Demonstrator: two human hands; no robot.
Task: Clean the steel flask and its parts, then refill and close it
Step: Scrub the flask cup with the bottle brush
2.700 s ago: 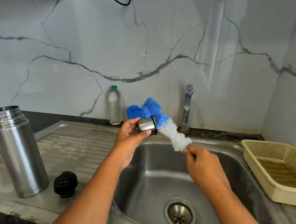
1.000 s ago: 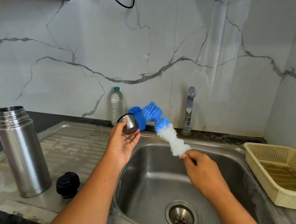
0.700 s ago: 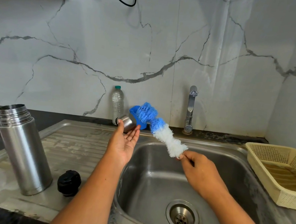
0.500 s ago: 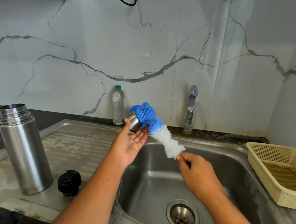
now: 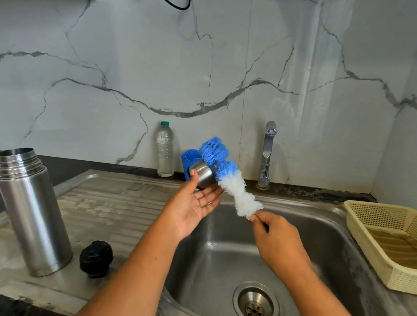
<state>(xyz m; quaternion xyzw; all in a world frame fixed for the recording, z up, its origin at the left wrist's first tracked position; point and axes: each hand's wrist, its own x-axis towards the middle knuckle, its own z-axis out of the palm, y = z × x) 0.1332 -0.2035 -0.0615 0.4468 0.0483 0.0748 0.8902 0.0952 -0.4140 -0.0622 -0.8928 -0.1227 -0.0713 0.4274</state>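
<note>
Rolled out of a closed grip onto flat fingers: steel cup (image 5: pixel 202 177), now pinched by left hand (image 5: pixel 191 206), thumb on top, straight fingers beneath, above sink (image 5: pixel 327 255) edge. Right hand (image 5: pixel 280 240) pinching bottle brush (image 5: pixel 228 180) by its stem, bristles against cup. Best to keep turning cup, scrubbing wall and rim evenly. Waiting left on tabletop (image 5: pixel 116 206): open flask (image 5: pixel 30 214), black stopper (image 5: pixel 96 258). Well apart: tap (image 5: pixel 267 155), basket (image 5: pixel 402 247); no obstruction.

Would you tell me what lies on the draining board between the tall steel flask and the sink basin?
In the head view, a round black stopper lies there, apart from the tall steel flask and sink basin.
</note>
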